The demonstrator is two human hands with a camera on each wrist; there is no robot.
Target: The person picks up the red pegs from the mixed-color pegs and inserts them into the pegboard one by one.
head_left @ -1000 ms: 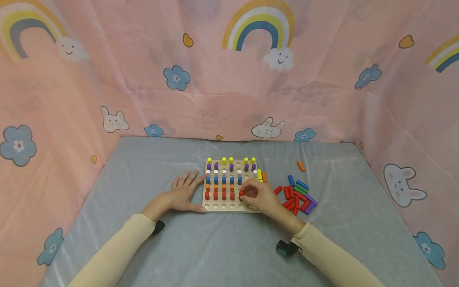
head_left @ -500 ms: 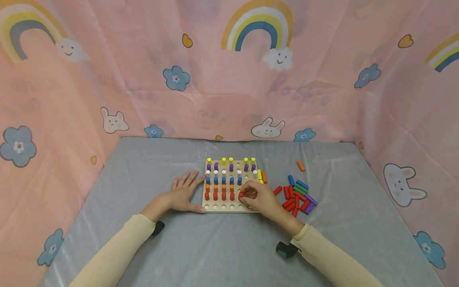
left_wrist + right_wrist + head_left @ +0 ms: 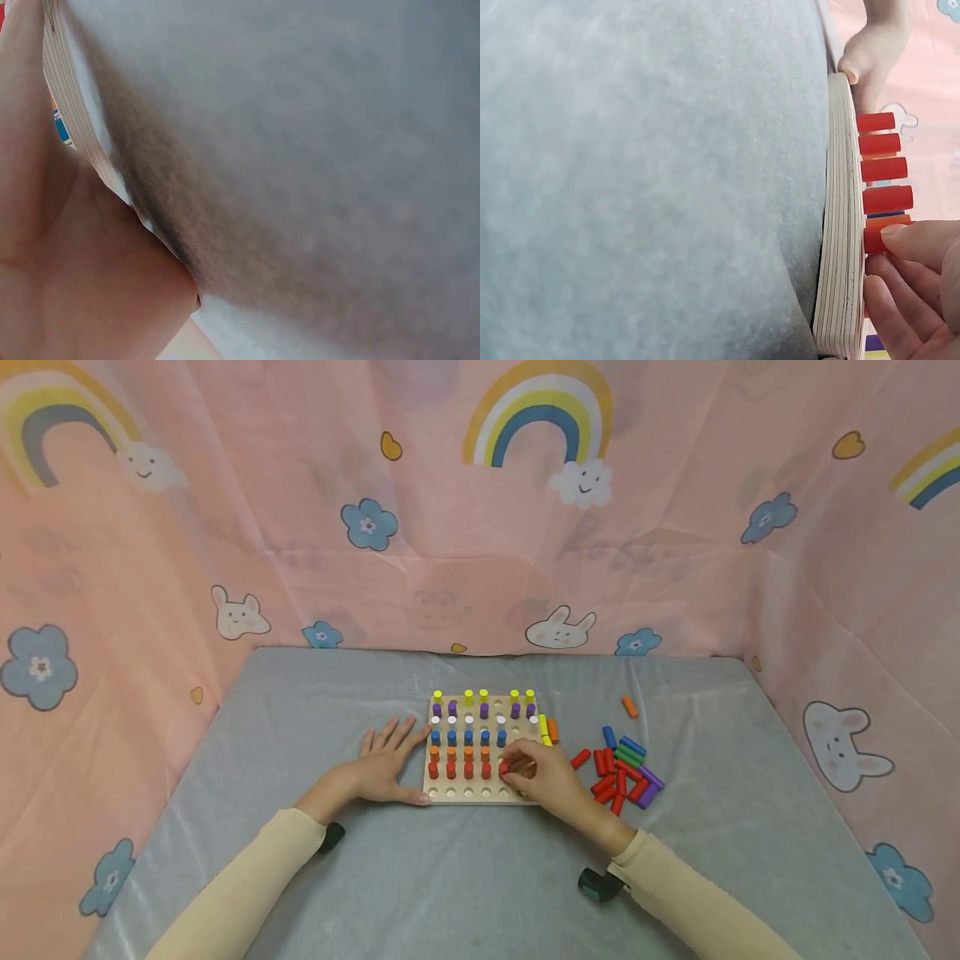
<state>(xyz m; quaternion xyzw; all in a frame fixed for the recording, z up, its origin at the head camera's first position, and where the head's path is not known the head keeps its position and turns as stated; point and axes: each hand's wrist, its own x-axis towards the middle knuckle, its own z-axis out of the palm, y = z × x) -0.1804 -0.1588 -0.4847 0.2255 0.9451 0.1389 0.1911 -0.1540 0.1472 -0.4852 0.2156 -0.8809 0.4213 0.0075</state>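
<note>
In the head view a wooden pegboard (image 3: 459,799) holds rows of yellow, purple, white, blue, orange and red pegs. My right hand (image 3: 551,777) pinches a red peg (image 3: 503,769) at the right end of the red row. The right wrist view has the thumb (image 3: 911,241) on that peg, which stands at the board's surface beside the other red pegs (image 3: 887,199). Spread flat at the board's left side, my left hand (image 3: 382,767) touches its edge with thumb and index finger. The left wrist view shows only part of this hand (image 3: 82,277) against the wooden edge.
Loose red pegs (image 3: 602,785), with blue, green and purple ones, lie in a pile right of the board. Yellow pegs (image 3: 543,725) and an orange peg (image 3: 552,731) lie by its right edge. Another orange peg (image 3: 629,707) lies farther back on the grey cloth (image 3: 360,877).
The red peg in my right fingers has come down slightly into line with the red row. My left hand has stayed in place.
</note>
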